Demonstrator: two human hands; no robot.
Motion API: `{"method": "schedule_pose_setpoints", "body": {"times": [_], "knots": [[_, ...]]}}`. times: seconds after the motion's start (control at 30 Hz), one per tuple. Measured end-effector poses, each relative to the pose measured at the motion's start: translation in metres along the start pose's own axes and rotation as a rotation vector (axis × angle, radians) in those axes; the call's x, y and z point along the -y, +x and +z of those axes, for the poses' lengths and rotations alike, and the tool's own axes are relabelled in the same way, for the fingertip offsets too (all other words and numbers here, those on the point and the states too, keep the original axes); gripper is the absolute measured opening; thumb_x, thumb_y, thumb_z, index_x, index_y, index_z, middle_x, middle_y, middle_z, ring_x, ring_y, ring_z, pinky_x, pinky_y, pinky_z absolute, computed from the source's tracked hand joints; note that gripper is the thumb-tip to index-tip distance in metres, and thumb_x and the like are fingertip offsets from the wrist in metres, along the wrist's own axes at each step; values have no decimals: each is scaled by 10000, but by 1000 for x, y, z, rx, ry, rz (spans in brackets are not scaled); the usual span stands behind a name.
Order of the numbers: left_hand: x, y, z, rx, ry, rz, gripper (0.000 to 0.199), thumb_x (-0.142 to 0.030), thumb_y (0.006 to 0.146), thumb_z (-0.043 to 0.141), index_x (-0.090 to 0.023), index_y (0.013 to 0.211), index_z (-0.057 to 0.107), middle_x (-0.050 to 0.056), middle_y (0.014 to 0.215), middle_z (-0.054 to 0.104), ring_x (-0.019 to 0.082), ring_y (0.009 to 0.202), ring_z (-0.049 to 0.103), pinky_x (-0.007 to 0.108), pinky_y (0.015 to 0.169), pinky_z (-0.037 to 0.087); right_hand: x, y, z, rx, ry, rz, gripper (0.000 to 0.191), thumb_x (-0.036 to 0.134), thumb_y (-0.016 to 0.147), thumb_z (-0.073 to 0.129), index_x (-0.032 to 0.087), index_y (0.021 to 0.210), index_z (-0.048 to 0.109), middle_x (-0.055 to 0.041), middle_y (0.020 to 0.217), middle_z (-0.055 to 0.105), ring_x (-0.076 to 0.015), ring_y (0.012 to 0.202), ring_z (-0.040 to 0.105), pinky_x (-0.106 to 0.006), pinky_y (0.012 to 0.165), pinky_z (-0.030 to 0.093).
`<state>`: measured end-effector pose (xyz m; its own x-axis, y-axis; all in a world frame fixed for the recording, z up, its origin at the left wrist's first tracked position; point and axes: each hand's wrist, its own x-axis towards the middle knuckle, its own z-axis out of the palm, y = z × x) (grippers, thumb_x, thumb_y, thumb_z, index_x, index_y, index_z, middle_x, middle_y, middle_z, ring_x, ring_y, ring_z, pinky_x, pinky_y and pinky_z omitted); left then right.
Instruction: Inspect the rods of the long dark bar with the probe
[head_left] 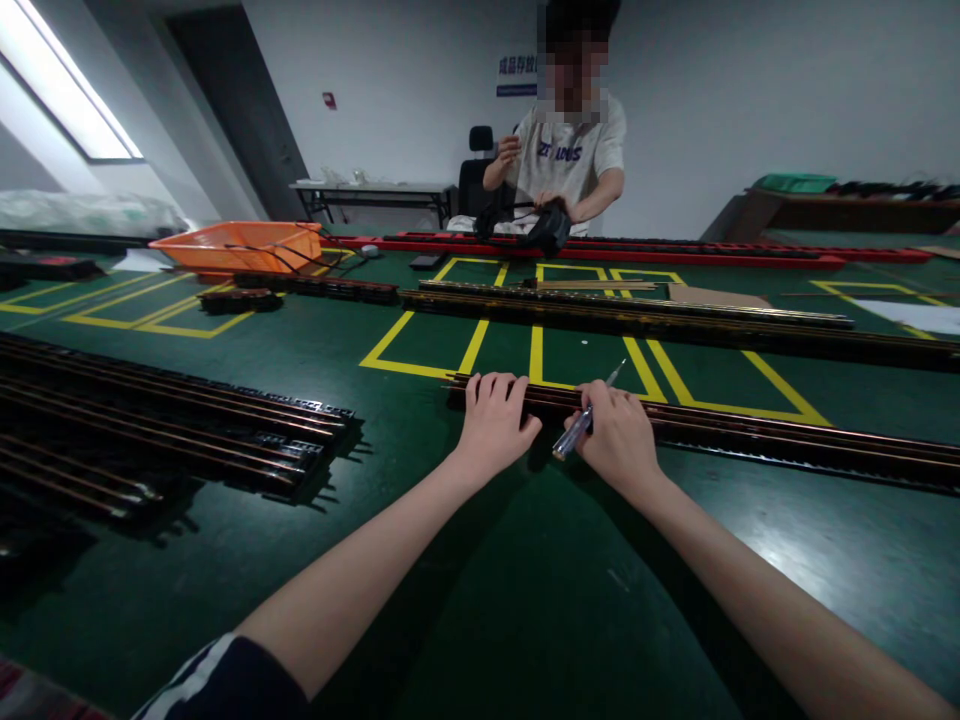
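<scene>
We are seeing a green tabletop [450,610] patterned with yellow rectangular outlines [536,352], a black rail [750,430] streaked with copper, an orange basket [202,258], a red strip [795,262] and our navy sleeve [255,680] striped white.

Dark rail [787,442], partly covered by left hand [493,418] and right hand [621,432], cropped at right edge; wall sign [516,74] partly hidden.

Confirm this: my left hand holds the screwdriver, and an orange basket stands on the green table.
One slip: the head view shows the screwdriver in your right hand, not your left hand. The orange basket does stand on the green table.
</scene>
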<state>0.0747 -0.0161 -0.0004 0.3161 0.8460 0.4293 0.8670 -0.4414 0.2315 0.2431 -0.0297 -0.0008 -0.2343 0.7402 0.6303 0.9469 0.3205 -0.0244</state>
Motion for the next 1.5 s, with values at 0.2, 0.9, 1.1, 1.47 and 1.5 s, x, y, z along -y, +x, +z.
{"method": "schedule_pose_setpoints", "body": {"times": [0.2,0.9,1.1,1.47,1.5], "knots": [[0,-1,1,-11,8,19,374,-313,842,450,-152,1175,507,95,1181,557,256,1137,446,491,1056,255,-1,-1,0,10,24,-5,78,188,735,477,178,799,435,-104,732,596,-254,687,572,-344,661,397],[0,0,0,-3,5,20,374,-308,836,454,-156,1173,506,95,1188,554,255,1144,442,486,1056,247,-1,-1,0,-3,95,10,109,164,721,474,202,789,397,-85,721,565,-247,685,555,-357,663,424],[-2,0,-2,15,-7,27,385,-298,838,449,-132,1181,501,117,1200,535,258,1157,435,468,1067,260,1,-1,0,15,82,22,165,119,689,470,209,782,368,-93,722,573,-263,701,567,-366,672,433],[1,0,0,15,12,3,396,-318,842,450,-137,1191,496,119,1223,520,273,1192,405,497,1069,245,-7,-3,-1,-42,167,16,237,50,657,439,222,784,338,-121,884,646,-279,794,595,-399,743,429],[1,0,0,14,11,5,394,-320,845,446,-136,1189,499,116,1216,526,270,1184,411,493,1071,242,-7,-3,-1,-41,175,4,224,65,665,451,221,787,346,-124,904,645,-281,804,592,-403,754,426]]}}
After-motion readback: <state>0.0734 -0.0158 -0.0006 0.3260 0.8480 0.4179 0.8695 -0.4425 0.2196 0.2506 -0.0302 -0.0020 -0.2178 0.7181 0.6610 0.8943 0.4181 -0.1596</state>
